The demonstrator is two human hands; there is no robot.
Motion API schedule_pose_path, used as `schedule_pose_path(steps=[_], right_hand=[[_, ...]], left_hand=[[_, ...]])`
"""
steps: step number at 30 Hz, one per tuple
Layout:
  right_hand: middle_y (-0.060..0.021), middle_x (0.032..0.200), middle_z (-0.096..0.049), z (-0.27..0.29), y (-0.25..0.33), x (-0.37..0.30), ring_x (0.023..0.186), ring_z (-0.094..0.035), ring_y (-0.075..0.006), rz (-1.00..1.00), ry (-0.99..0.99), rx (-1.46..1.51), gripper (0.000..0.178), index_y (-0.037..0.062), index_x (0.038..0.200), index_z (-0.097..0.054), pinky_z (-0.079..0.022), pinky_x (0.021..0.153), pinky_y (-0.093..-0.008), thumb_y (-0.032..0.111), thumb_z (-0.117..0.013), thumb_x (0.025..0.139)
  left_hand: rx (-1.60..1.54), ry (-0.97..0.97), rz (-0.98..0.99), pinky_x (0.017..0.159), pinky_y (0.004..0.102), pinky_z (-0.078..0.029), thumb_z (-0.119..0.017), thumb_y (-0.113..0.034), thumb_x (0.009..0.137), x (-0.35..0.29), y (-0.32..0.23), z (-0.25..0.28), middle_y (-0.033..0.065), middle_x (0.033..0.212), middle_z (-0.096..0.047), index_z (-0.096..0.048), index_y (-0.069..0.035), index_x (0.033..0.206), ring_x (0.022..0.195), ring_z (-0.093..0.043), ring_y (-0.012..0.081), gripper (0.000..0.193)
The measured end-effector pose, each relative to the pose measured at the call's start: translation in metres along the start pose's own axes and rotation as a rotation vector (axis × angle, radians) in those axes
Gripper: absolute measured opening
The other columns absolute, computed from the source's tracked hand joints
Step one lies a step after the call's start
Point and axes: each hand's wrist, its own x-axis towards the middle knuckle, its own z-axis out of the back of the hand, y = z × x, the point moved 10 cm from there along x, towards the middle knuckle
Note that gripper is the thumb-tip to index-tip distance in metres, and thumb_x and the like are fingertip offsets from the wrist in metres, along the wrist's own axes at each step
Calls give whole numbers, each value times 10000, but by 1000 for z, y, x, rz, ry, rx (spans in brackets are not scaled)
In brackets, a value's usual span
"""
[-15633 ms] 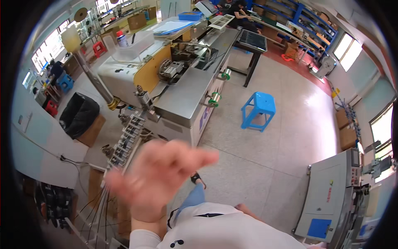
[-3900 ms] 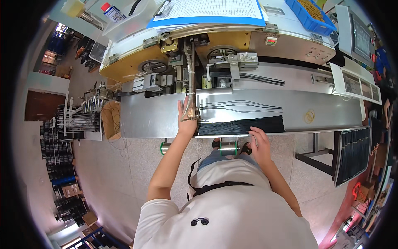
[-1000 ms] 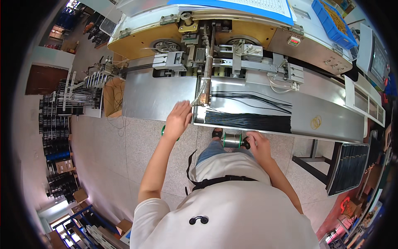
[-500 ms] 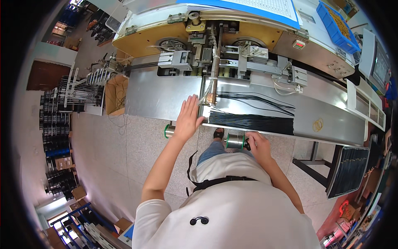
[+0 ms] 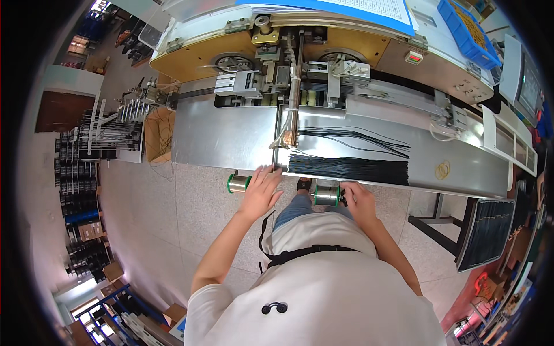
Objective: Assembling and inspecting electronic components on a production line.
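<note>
My left hand (image 5: 261, 193) is at the front edge of the metal worktable (image 5: 225, 135), fingers stretched out and slightly apart, holding nothing. Just left of it, below the edge, hangs a wire spool with green rims (image 5: 238, 183). My right hand (image 5: 359, 202) is curled closed at the same edge, beside a second green-rimmed spool of silvery wire (image 5: 327, 195); what its fingers grip, if anything, is hidden. Between and beyond the hands lies a thick bundle of black wires (image 5: 349, 169). A looser group of black wires (image 5: 360, 140) rests behind it.
A machine with gold-coloured panels (image 5: 205, 53) spans the back, its copper-tipped arm (image 5: 290, 138) reaching over the table. A sliding clamp (image 5: 453, 118) sits along the right rail. Yellow rubber bands (image 5: 442, 170) lie at the right. A blue bin (image 5: 470, 34) stands at the back right.
My left hand has drawn back toward me, from over the tabletop to its front edge. The clamp on the rail has slid right. My right hand has stayed in place.
</note>
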Motion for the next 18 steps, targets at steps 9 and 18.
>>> schedule_pose_path(steps=[9,18], right_hand=[[-135,873,-651,-1,11,3,722,-636,-294,85,6,-45,127,46,969,-622,-500,626,-352,54,-548,866],[-141,877,-649,4,-3,-3,737,-633,-323,16,-10,7,119,44,957,-620,-501,632,-365,49,-551,860]], left_hand=[[210,67,25,1088,609,-139,-621,-309,830,32,13,-23,96,1279,-524,-567,-15,1149,1324,-312,351,437],[171,57,-9,1084,612,-153,-642,-266,818,31,15,-13,69,1116,-611,-601,-49,1047,1305,-352,331,318]])
